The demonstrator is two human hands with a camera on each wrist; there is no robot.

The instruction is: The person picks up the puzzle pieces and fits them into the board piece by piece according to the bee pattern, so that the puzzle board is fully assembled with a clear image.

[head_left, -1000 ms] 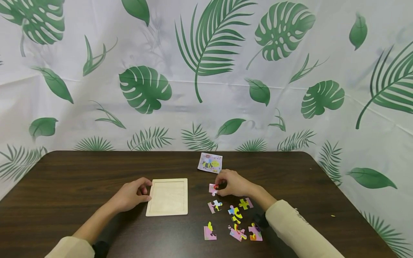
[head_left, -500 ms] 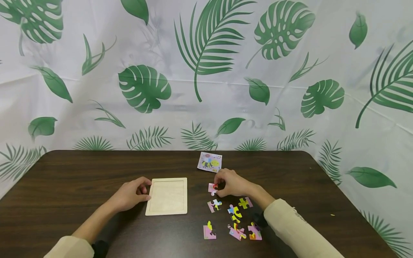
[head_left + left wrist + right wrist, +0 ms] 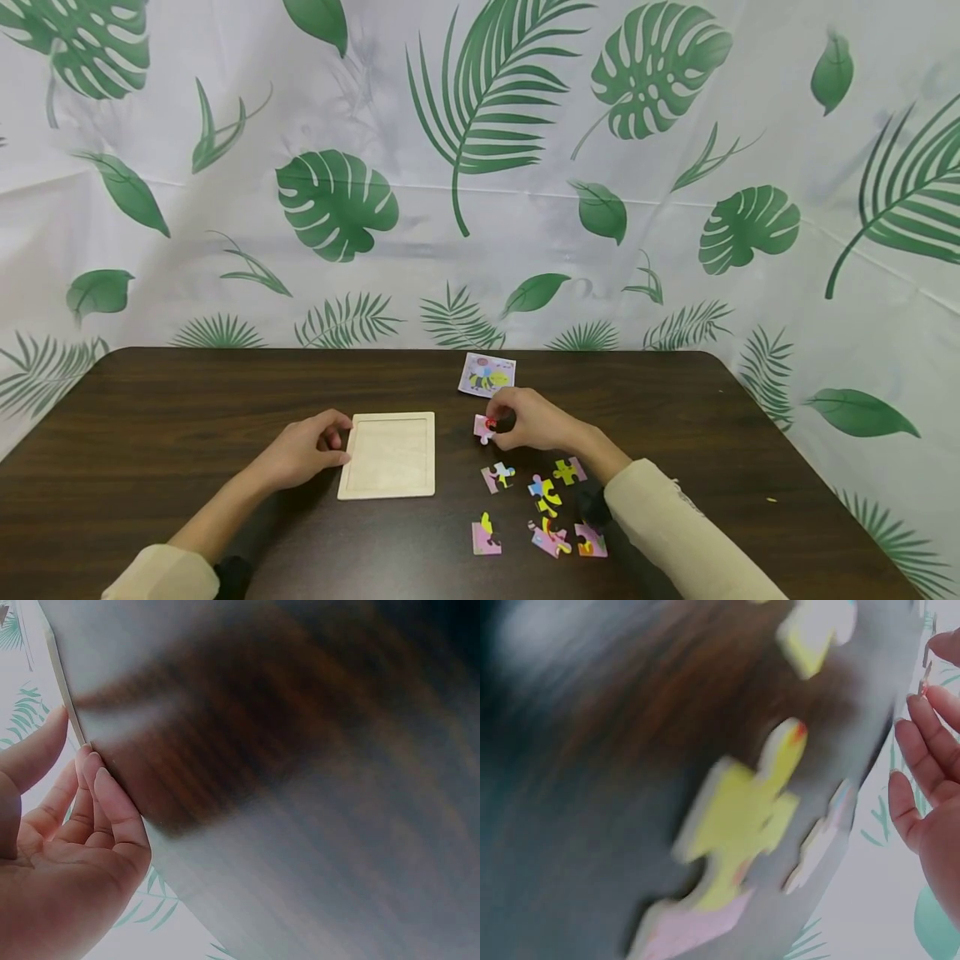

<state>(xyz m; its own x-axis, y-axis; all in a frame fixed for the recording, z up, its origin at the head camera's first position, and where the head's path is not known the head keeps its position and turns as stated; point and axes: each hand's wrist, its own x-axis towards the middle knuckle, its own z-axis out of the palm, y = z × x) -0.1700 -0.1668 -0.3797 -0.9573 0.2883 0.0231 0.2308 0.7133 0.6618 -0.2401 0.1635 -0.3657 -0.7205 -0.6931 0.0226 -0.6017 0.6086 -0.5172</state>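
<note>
Your two hands are apart, one on each side of a pale wooden tray [image 3: 390, 457] that lies flat on the dark wood-grain table [image 3: 225, 383]. Your left hand [image 3: 303, 450] touches the tray's left edge, thumb nearer and fingertips farther along it — resting against the rim rather than wrapped around it.

Your right hand [image 3: 531, 419] pinches a pink puzzle piece [image 3: 482, 427] with a touch of red on it, between thumb and fingers. The piece is to the right of the tray and just nearer than a picture card [image 3: 487, 375] showing a yellow bee; whether it clears the tabletop you cannot tell from here.

Nearer than that hand, you have more pieces scattered on the table: a pink, white and yellow piece [image 3: 498, 477], a yellow piece with a pink edge [image 3: 570, 471] to its right, and a blue and yellow piece [image 3: 544, 496] between and nearer. Nearest to you lie a pink and yellow piece [image 3: 486, 533] at the left, then other pink pieces [image 3: 591, 540] to its right — beyond the table's far edge hangs a white cloth [image 3: 517, 233] printed with green leaves
</note>
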